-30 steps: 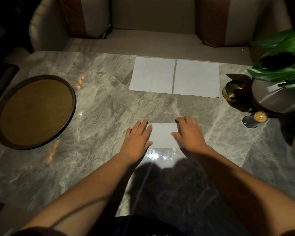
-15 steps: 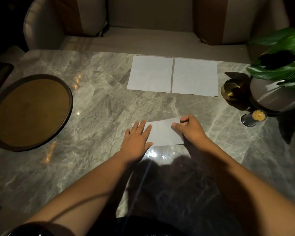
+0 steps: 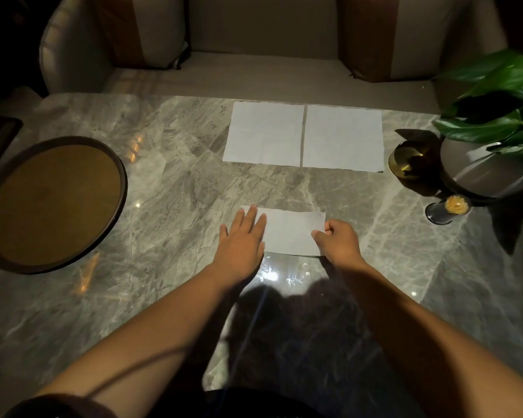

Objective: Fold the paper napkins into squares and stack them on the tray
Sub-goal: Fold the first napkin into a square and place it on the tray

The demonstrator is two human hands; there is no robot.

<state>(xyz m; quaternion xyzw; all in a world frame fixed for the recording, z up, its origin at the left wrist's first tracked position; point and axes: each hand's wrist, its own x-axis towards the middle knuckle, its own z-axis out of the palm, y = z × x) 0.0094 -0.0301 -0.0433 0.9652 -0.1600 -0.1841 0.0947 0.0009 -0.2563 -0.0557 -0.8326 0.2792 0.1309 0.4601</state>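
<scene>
A white napkin folded into a rectangle [image 3: 289, 233] lies on the marble table in front of me. My left hand [image 3: 242, 241] rests flat on its left end, fingers spread. My right hand [image 3: 338, 241] is curled at its right edge, thumb and fingers pinching the paper. Two unfolded white napkins [image 3: 264, 132] [image 3: 343, 138] lie side by side farther back. A round brown tray [image 3: 120, 176] with a dark rim sits at the left with nothing on it.
At the right stand a gold bowl [image 3: 405, 159], a dark round planter [image 3: 480, 173] with green leaves, and a small glass of toothpicks [image 3: 449, 209]. A cushioned sofa [image 3: 254, 70] runs behind the table's far edge.
My right hand has slid from lying flat on the napkin to its right edge and curled into a pinch. The napkin now shows wider. My left hand stays flat on the left end.
</scene>
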